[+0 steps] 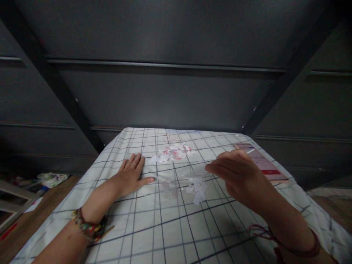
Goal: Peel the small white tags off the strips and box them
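My left hand (132, 172) lies flat on the checked cloth, fingers spread, with nothing in it. Beside its thumb is a thin piece of clear plastic (172, 183), hard to make out against the cloth. My right hand (236, 172) is raised over the right side, its fingers together and bent at the edge of this plastic, which they seem to grip; the thumb is mostly hidden. Torn white paper scraps (197, 190) lie at the plastic, whether in or under it I cannot tell. Farther back is a loose pile of white and pink paper scraps (177, 152).
A phone (261, 163) with a lit screen lies at the right edge of the cloth (143, 227), partly behind my right hand. A dark panelled wall (165, 95) rises behind the table. On the floor at left are a pale rail (13, 192) and a crumpled cloth-like bundle (52, 179).
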`<state>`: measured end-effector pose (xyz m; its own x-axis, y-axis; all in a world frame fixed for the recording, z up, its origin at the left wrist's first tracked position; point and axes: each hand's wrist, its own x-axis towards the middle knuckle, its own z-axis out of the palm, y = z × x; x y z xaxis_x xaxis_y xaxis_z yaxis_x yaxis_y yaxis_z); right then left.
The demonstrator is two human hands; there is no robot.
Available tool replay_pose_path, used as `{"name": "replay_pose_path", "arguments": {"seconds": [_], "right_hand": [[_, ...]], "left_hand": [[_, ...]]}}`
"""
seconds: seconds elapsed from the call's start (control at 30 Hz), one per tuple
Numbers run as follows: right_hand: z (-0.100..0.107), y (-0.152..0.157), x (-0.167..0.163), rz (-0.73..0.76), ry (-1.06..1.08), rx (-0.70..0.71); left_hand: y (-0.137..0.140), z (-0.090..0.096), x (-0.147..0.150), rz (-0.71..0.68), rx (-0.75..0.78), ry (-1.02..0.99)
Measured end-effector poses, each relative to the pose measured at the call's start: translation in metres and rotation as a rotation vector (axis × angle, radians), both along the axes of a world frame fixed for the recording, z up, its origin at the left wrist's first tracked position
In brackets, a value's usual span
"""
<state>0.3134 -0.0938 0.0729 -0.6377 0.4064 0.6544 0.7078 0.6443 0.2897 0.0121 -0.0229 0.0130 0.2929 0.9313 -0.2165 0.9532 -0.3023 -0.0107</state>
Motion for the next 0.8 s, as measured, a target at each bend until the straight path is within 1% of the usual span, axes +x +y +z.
{"name": "replay_pose_path", "arguments": {"seconds": [0.07,0.17,0.3,0.4,0.53,0.8], "right_hand": [[-0.001,0.001,0.001,-0.010,-0.028,-0.024],[-0.002,0.001,-0.005,0.022,-0.036,-0.083],[-0.001,-0.002,-0.011,0.070,0.028,-0.080],[0.004,-0.003,-0.003,0.052,0.062,-0.075],[0.008,-0.003,0.007,0.070,0.062,-0.123],[0.002,-0.003,-0.010,0.139,0.090,-0.188]], "left_hand": [[0.001,-0.002,-0.002,-0.010,0.015,-0.006],[0.002,-0.003,-0.002,-0.026,0.016,-0.006],[0.001,-0.001,0.000,-0.005,0.006,0.005],[0.000,0.002,0.002,0.012,-0.011,0.028],[-0.001,0.004,0.003,0.002,-0.025,0.053],[-0.002,0.005,0.005,0.026,-0.035,0.056]]}}
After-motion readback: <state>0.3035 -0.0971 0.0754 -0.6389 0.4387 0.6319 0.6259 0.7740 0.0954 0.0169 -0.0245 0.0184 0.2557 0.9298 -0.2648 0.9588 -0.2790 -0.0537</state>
